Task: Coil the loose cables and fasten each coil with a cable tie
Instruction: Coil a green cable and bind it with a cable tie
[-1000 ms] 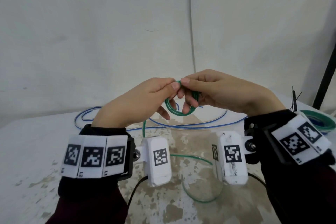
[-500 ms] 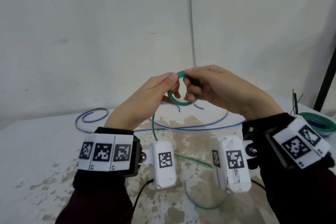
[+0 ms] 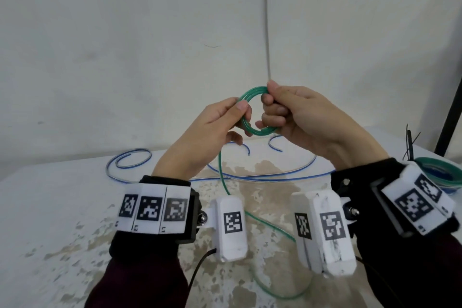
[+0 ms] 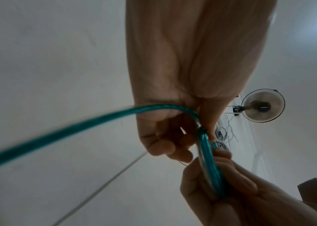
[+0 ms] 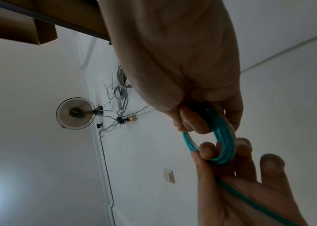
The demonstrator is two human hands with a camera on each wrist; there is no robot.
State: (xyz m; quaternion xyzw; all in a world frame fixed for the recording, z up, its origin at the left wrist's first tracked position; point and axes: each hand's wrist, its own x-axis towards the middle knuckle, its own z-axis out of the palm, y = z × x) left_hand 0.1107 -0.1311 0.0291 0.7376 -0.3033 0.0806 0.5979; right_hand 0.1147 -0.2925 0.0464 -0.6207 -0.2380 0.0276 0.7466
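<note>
Glossy green cable (image 3: 252,130), wound in a small round coil! Left hand (image 3: 212,130) pinches it at nine o'clock. Right hand (image 3: 302,117) grips three o'clock.

Wall fan (image 5: 76,113), power strip (image 5: 130,118), light switch (image 5: 168,175), stained table (image 3: 62,207)

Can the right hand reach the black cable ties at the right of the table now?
Probably not yet. The right hand grips the green coil, which the left hand also pinches. The black cable ties stand nearby with nothing between; the hand must first let go.
</note>
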